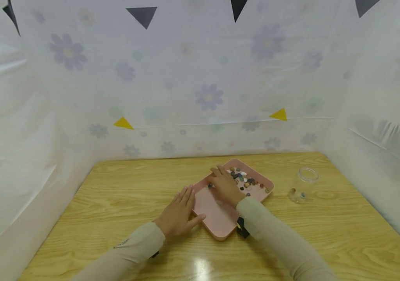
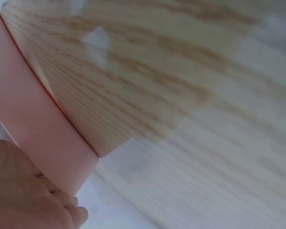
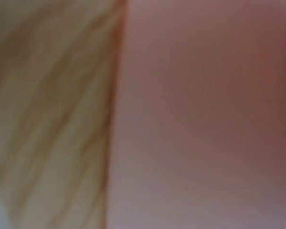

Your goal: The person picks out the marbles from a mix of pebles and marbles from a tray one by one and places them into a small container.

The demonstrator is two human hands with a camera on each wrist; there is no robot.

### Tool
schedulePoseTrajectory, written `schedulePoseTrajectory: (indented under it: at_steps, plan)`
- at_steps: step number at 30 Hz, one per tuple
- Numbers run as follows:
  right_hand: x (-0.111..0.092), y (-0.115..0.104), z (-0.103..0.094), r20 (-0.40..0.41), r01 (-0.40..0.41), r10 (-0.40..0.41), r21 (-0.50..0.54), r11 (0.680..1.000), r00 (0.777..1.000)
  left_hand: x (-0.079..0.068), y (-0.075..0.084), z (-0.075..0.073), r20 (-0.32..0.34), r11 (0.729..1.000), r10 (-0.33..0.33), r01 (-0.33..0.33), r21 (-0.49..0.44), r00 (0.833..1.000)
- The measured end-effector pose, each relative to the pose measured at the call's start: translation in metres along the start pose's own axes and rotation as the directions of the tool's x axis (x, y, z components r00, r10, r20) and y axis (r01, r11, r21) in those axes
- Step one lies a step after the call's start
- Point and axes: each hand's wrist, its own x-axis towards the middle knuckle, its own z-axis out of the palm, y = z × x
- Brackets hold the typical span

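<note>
The pink tray (image 1: 215, 212) sits mid-table (image 1: 130, 187), its stones (image 1: 251, 181) mostly towards one o'clock, the glass jar (image 1: 302, 185) at three. The left hand (image 1: 177, 214) lies flat against the nine o'clock side, thumb spread; too firm a push could skid the tray. The right hand (image 1: 226, 187) reaches inside, and a careless sweep might scatter stones over the low rim. Its thumb is hidden, so I cannot tell whether it pinches anything; the right wrist view is blurred.
</note>
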Motion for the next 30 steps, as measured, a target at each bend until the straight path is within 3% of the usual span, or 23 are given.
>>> schedulePoseTrajectory:
  at_steps: [9,30]
  plan:
    - [0.002,0.002,0.006,-0.009,0.008,-0.009,-0.019,1.0,1.0,0.0,0.0,0.003,0.018,1.0,-0.013,0.013,-0.008,1.0]
    - [-0.004,0.003,-0.009,-0.021,0.047,-0.047,0.003,0.999,0.999,0.003,-0.001,0.004,0.008,1.0,-0.016,0.016,0.001,1.0]
